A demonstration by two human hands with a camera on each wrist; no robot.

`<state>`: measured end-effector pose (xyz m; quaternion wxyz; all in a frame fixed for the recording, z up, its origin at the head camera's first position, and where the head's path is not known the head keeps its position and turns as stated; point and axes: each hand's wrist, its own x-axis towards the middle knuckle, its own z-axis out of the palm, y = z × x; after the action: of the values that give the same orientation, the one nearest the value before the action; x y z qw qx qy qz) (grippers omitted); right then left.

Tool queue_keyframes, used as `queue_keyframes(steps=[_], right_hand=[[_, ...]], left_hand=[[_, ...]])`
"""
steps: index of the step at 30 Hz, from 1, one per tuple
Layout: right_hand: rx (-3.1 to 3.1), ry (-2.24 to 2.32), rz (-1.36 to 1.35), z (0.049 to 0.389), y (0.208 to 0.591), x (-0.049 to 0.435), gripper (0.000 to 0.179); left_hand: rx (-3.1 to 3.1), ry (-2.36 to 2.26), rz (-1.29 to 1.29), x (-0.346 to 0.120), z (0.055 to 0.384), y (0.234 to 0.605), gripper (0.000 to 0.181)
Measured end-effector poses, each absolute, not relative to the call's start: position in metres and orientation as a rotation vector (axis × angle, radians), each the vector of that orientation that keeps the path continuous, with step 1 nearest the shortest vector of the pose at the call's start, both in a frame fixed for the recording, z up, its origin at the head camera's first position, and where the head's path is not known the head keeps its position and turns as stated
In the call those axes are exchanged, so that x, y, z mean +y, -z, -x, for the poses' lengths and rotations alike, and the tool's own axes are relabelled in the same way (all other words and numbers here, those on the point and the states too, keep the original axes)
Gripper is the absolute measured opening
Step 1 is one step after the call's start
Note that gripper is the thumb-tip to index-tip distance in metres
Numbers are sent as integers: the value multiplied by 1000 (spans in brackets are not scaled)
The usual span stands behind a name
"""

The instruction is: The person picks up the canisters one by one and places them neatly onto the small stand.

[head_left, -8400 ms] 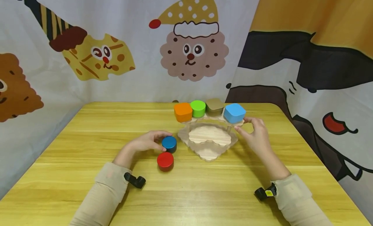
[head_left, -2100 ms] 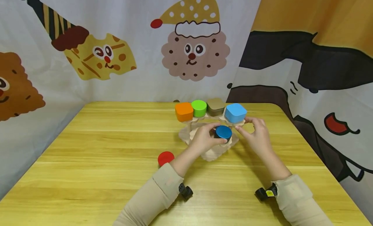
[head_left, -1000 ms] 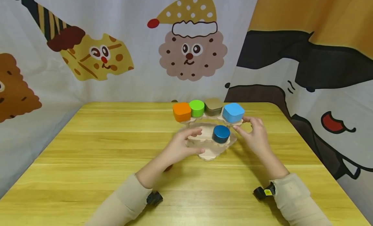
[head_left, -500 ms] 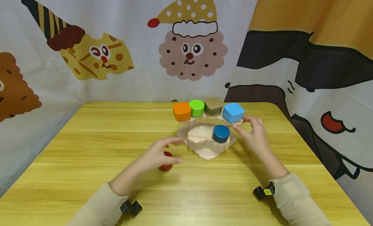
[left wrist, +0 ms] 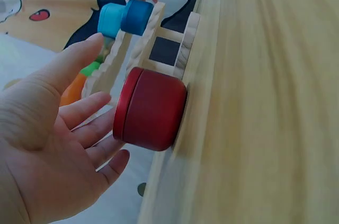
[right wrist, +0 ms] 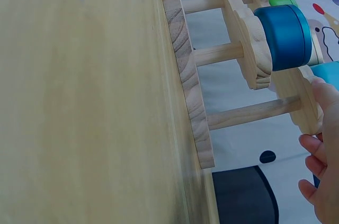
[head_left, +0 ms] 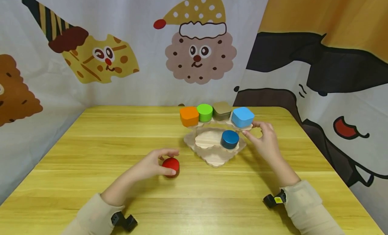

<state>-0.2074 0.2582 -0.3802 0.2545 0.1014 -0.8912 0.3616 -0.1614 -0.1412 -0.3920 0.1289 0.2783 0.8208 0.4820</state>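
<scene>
My left hand is spread around a round red tin with a lid, which stands on the table. In the left wrist view the thumb and fingers look loosely extended, and the thumb is apart from the red tin. My right hand pinches the right end of the upper shelf of a tiered wooden stand. On the lower shelf's right side sits a dark blue tin. Along the upper shelf are orange, green, brown-gold and light blue tins.
The wooden table reaches back to a cartoon-print curtain. Black wrist cameras sit on the left cuff and right cuff. Dowels join the stand's tiers.
Earlier, my left hand carried the dark blue tin onto the lower shelf and let it go. It has since moved back left to the red tin. My right hand keeps its place on the shelf.
</scene>
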Motion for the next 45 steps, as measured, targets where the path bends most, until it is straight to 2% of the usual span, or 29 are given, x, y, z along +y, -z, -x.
queue_keyframes(steps=[20, 45], right_hand=[[-2434, -983, -262, 207, 379, 258, 46], [-2436, -984, -261, 207, 380, 258, 46]], left_hand=[[2287, -1334, -739, -151, 164, 402, 72], [2404, -1397, -706, -147, 164, 394, 67]])
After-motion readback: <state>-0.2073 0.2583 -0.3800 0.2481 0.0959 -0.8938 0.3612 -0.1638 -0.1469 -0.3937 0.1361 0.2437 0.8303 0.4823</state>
